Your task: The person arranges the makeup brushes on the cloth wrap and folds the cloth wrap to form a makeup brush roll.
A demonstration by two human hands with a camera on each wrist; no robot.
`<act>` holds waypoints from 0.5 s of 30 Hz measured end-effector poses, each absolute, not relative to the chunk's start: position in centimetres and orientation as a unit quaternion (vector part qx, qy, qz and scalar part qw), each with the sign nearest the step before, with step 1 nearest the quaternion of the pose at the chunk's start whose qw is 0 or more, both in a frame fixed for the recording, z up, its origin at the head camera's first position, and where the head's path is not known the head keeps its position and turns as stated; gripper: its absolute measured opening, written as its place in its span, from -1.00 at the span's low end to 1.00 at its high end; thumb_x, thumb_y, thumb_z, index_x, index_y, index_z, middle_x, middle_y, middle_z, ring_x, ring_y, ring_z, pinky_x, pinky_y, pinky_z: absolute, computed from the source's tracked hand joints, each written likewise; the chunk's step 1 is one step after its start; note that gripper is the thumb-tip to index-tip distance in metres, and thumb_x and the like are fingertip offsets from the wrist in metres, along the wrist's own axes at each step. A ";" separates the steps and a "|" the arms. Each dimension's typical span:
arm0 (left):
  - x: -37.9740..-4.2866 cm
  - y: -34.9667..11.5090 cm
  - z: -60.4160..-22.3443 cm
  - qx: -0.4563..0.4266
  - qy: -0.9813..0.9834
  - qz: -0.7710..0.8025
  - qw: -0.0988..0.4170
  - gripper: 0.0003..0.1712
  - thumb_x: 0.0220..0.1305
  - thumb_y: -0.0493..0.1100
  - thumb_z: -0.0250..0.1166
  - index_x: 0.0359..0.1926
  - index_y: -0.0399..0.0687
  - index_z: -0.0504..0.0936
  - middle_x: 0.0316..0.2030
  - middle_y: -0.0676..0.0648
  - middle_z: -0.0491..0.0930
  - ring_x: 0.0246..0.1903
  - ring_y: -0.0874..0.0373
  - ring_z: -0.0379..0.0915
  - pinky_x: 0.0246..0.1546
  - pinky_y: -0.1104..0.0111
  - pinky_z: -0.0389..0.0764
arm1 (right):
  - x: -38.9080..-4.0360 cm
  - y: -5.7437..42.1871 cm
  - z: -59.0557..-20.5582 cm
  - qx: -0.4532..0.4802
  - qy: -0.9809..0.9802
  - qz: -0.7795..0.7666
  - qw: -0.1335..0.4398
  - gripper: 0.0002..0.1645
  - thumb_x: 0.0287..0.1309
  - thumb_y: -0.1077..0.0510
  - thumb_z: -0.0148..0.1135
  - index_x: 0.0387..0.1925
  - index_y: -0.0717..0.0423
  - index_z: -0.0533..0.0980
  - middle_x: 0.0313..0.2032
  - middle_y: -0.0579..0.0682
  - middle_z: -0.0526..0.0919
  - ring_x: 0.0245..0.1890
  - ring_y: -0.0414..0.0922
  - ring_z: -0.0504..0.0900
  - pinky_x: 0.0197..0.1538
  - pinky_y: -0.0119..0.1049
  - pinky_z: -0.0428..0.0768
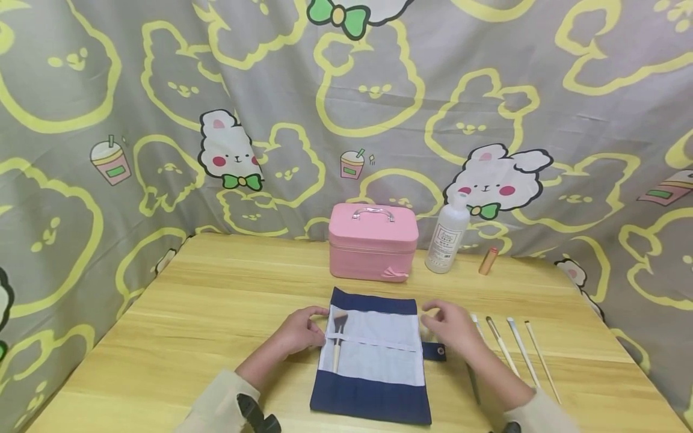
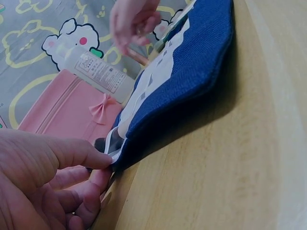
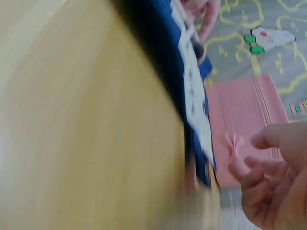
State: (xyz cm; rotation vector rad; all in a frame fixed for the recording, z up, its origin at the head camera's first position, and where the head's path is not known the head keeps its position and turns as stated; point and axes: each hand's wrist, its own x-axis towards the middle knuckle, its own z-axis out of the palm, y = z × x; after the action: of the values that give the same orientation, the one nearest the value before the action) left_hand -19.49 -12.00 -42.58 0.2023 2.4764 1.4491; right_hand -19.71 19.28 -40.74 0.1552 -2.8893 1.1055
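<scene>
A navy brush roll [image 1: 373,397] with a pale grey lining lies unfolded on the table. One angled makeup brush [image 1: 339,328] sits under the band at its left side, bristles toward the back. My left hand [image 1: 300,331] pinches the roll's left edge between thumb and fingers, as the left wrist view shows. Just off the right edge hovers my right hand [image 1: 452,325], fingers loosely bent, holding nothing; the right wrist view shows a gap between thumb and fingers. Below it a snap strap [image 1: 434,351] sticks out from the roll.
Several brushes [image 1: 522,349] lie right of the roll, partly behind my right forearm, with a dark green handle [image 1: 473,385] beneath it. Behind stand a pink case [image 1: 373,258], a white bottle [image 1: 446,240] and a small orange tube [image 1: 488,261]. A patterned curtain [image 1: 292,198] hangs behind the table.
</scene>
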 end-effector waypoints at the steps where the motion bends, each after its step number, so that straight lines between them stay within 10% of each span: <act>1: -19.5 -12.0 -42.6 0.070 0.854 0.499 0.132 -0.34 -0.10 -0.46 0.32 0.14 -0.25 0.42 -0.52 -0.05 0.54 -0.58 0.15 0.41 -0.57 0.36 0.42 | -19.5 20.1 -40.7 0.044 -0.942 0.333 0.028 -0.67 0.06 0.13 0.23 -0.12 0.19 0.55 -0.63 -0.07 0.48 -0.66 -0.17 0.39 -0.58 -0.29 0.37; 9: -19.5 -12.1 -42.6 0.072 0.856 0.496 0.128 -0.34 -0.11 -0.46 0.33 0.13 -0.25 0.42 -0.52 -0.05 0.53 -0.57 0.15 0.41 -0.56 0.35 0.44 | -18.2 24.1 -40.8 0.000 -0.978 0.209 -0.001 -0.47 0.10 0.02 0.20 -0.01 0.34 0.45 -0.62 -0.02 0.50 -0.67 -0.14 0.40 -0.63 -0.26 0.37; 15: -19.6 -12.1 -42.6 0.073 0.854 0.497 0.134 -0.34 -0.09 -0.46 0.32 0.13 -0.25 0.42 -0.53 -0.05 0.53 -0.58 0.15 0.41 -0.57 0.35 0.43 | -18.4 24.9 -41.1 -0.003 -0.983 0.182 -0.036 -0.45 0.03 -0.03 0.26 -0.16 0.41 0.52 -0.26 0.30 0.61 -0.34 0.14 0.60 -0.38 -0.03 0.53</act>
State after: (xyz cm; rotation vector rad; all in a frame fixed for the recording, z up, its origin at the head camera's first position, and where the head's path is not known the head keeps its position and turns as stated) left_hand -19.56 -12.06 -42.58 0.2118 2.4759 1.4413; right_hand -18.36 24.94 -41.05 -0.0110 -3.1598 0.5839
